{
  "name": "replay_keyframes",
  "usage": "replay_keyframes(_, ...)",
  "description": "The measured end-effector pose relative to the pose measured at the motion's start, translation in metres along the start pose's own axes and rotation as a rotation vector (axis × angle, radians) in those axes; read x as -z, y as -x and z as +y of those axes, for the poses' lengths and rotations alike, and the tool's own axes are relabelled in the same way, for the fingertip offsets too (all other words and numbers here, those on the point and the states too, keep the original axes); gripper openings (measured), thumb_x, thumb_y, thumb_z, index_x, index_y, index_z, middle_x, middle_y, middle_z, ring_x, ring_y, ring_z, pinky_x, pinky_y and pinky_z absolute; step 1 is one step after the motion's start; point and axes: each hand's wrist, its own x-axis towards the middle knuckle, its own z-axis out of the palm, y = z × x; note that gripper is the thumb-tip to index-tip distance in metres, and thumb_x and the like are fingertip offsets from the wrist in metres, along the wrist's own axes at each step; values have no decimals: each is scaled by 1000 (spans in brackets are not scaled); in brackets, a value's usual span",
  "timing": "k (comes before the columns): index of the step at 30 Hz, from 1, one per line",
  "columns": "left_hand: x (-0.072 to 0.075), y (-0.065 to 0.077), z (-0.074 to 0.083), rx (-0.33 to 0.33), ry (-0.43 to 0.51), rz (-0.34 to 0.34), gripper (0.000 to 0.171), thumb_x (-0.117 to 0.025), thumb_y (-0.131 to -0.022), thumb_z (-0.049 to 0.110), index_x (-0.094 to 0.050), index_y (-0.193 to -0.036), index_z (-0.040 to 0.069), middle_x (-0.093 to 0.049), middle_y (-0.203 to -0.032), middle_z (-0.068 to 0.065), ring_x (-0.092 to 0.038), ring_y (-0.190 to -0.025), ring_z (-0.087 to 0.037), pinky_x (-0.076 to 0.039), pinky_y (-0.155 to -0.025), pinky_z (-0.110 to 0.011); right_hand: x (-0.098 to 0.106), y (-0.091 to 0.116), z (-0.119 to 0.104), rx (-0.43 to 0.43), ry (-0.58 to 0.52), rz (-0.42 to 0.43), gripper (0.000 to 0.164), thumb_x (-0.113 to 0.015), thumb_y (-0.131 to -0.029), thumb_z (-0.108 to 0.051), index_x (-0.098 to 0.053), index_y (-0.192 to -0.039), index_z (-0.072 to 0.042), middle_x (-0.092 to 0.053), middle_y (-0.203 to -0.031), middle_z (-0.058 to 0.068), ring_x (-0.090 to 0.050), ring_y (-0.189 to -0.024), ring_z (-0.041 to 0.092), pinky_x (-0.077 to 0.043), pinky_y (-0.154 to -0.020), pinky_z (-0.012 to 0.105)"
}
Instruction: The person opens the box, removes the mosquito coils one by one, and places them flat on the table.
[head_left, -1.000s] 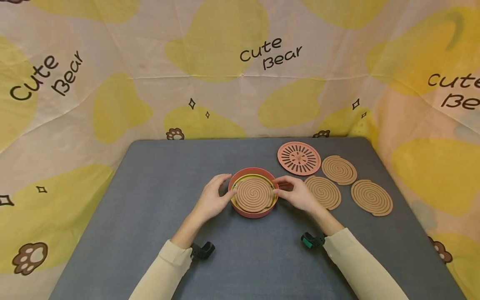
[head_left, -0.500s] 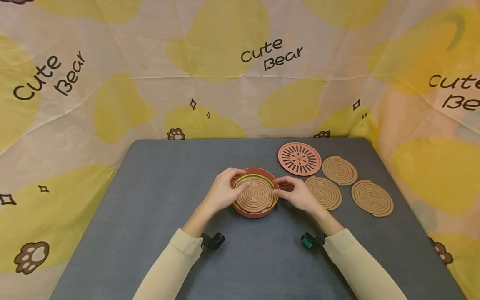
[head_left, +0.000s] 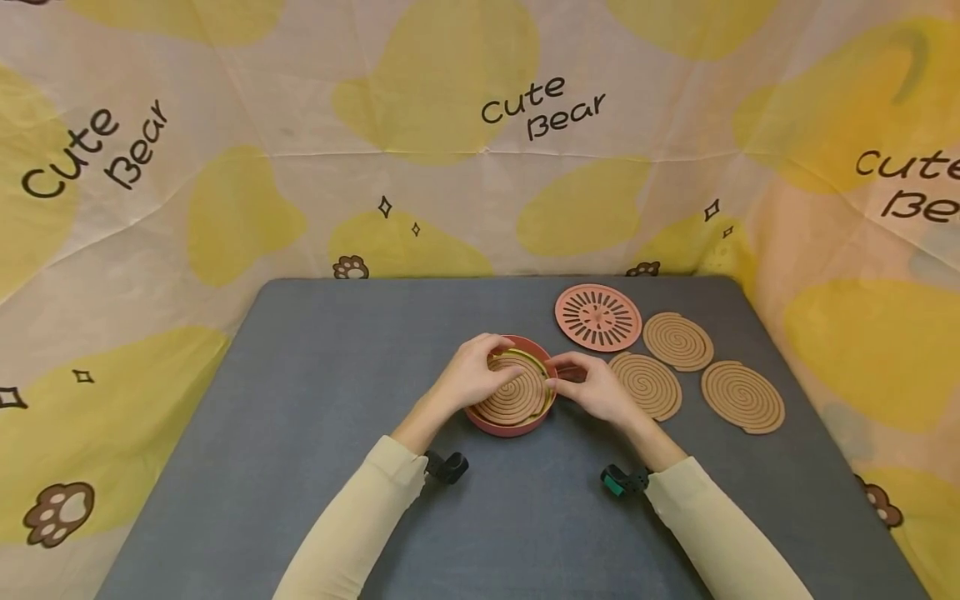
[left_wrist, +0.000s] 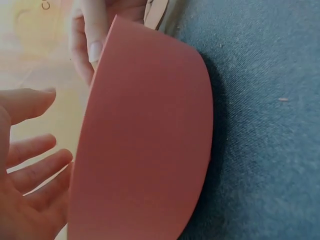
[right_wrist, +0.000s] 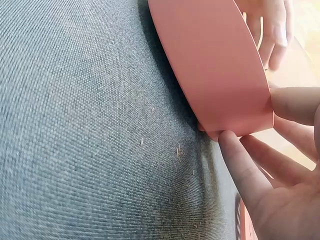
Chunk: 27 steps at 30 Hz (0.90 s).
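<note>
A round reddish-pink mosquito coil holder (head_left: 504, 431) stands on the table with a tan mosquito coil (head_left: 516, 403) lying inside it. A yellow-green ring (head_left: 531, 359) shows around the coil's edge. Over the left part of the holder hovers my left hand (head_left: 472, 375), thumb and fingers apart above the coil; the left wrist view shows nothing between them. My right hand (head_left: 592, 387) grips the holder's right side, thumb at the rim and fingers against the outer wall (right_wrist: 215, 65). The left hand hides part of the coil.
A pink slotted lid (head_left: 598, 317) lies at the back right. Beside it are several spiral coils, a far coil (head_left: 678, 341), a near coil (head_left: 647, 387) partly behind the right hand, and a rightmost coil (head_left: 743, 397). A printed cloth (head_left: 450, 108) hangs behind the grey table (head_left: 337, 350).
My left hand has moved right, from the holder's left rim to over the coil. The right hand stays at the holder's right side, and the holder has not visibly moved.
</note>
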Motion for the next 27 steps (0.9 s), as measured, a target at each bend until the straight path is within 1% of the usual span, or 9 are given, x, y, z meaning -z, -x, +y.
replay_keyframes(5, -6, -7, -4, 27, -42, -45, 47, -75, -94, 34, -65, -131, 7, -65, -123, -12, -60, -114, -27, -49, -99, -45, -1, -1, 0, -4, -4, 2, 38, -75, -95, -21, -68, -127, -2, -70, -120, 15, -67, -110, 29, -55, -90, 39)
replay_keyframes(9, -9, -10, -7, 38, -63, -58, 48, -74, -94, 35, -65, -131, 7, -64, -124, -11, -59, -116, -27, -49, -100, -44, 0, -1, 0, -4, 2, -2, 37, -75, -95, -20, -68, -127, -3, -70, -120, 15, -67, -110, 28, -55, -89, 38)
replay_keyframes(13, -11, -15, -9, 49, -71, -67, 50, -74, -94, 37, -64, -132, 7, -64, -127, -11, -58, -121, -27, -47, -103, -44, 0, -2, -1, 5, 5, -5, 37, -75, -95, -19, -68, -127, -2, -69, -120, 15, -67, -109, 28, -55, -89, 41)
replay_keyframes(17, -12, -18, -9, 69, -93, -97, 52, -74, -94, 38, -63, -134, 6, -63, -130, -11, -56, -125, -27, -45, -106, -44, 0, -2, -1, 4, 9, -8, 37, -74, -95, -20, -68, -128, -3, -69, -121, 14, -67, -110, 29, -55, -90, 43)
replay_keyframes(22, -16, -20, -9, 89, -142, -137, 54, -74, -93, 39, -63, -135, 8, -62, -131, -10, -54, -126, -27, -42, -108, -44, 1, -2, 0, -5, 8, -10, 37, -75, -95, -20, -68, -128, -4, -69, -121, 13, -67, -110, 29, -55, -89, 41)
replay_keyframes(27, -18, -19, -8, 101, -172, -154, 54, -77, -91, 37, -63, -135, 8, -61, -132, -9, -52, -125, -26, -43, -106, -45, 1, -2, 1, -9, 1, -9, 37, -75, -95, -20, -68, -128, -4, -70, -120, 13, -67, -110, 29, -55, -88, 39)
